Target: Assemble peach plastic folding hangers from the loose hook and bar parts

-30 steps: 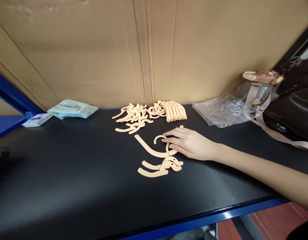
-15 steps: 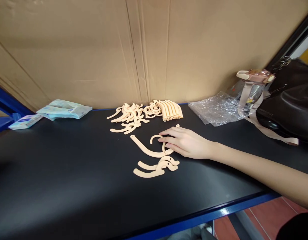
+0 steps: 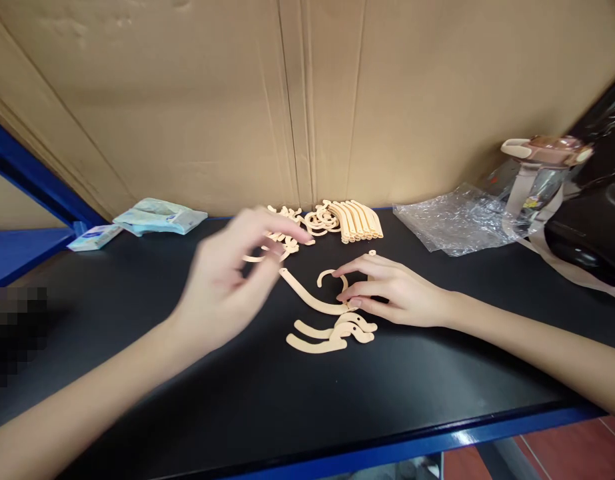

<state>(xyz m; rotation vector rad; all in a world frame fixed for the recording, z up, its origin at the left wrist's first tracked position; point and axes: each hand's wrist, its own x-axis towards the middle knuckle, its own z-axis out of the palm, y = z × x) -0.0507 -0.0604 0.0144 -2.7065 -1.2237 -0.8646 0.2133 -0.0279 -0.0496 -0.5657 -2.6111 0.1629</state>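
Note:
My right hand (image 3: 387, 288) rests at a beige hook (image 3: 321, 277), its fingertips and thumb closed around the hook's lower end. There the hook meets a long curved beige bar (image 3: 307, 293), like a hanger body, whose right part lies under my hand. In the air to the left, slightly blurred, my left hand (image 3: 232, 273) has its thumb and forefinger apart, with nothing visible between them. It partly covers a pile of curved beige pieces (image 3: 286, 215). Just in front of the bar lie two short curved arms (image 3: 317, 345) with small holes, overlapping at their right ends.
At the back are several loose beige hooks (image 3: 320, 220) and a row of stacked curved bars (image 3: 360, 223). A clear plastic bag (image 3: 452, 220), a strapped bottle (image 3: 547, 157) and a dark bag (image 3: 597, 227) stand right. Tissue packs (image 3: 162, 217) lie back left. Cardboard (image 3: 187, 100) stands behind.
My left hand has come into view from the left and reaches over the table. My right hand stays at the hook, fingers drawn closer to its lower end. The view has shifted slightly left.

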